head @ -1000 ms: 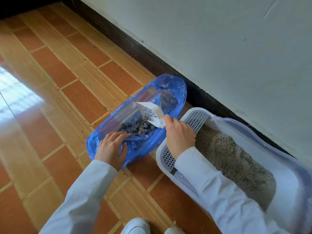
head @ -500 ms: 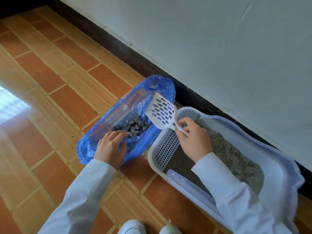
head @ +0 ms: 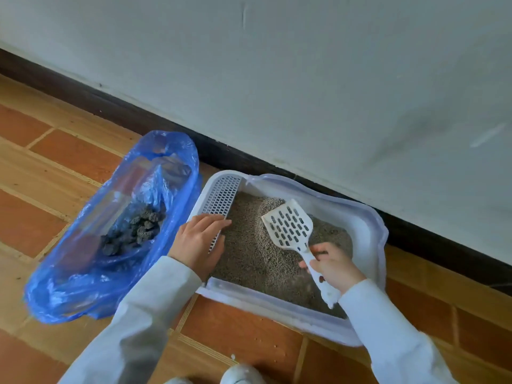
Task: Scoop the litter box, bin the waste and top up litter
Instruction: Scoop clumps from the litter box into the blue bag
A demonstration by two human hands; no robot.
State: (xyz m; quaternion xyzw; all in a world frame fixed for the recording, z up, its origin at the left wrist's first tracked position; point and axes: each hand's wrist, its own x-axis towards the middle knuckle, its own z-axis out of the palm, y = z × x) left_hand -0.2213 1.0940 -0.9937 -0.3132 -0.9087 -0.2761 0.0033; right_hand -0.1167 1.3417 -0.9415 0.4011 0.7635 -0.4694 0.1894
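Scoop (head: 291, 227): our right hand (head: 331, 268) grips its handle, blade empty above the litter (head: 249, 253).
Left hand (head: 198, 241): fingers flat on the box's grille (head: 221, 196) (steadying, we judge).
Bag (head: 110, 245): beside the box, mouth open for clumps (head: 135, 231).

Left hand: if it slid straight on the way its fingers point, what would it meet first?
The left hand rests on the grid ledge of the litter box, fingers pointing right. Straight on it would probably reach the litter, then the scoop; depth is unclear.
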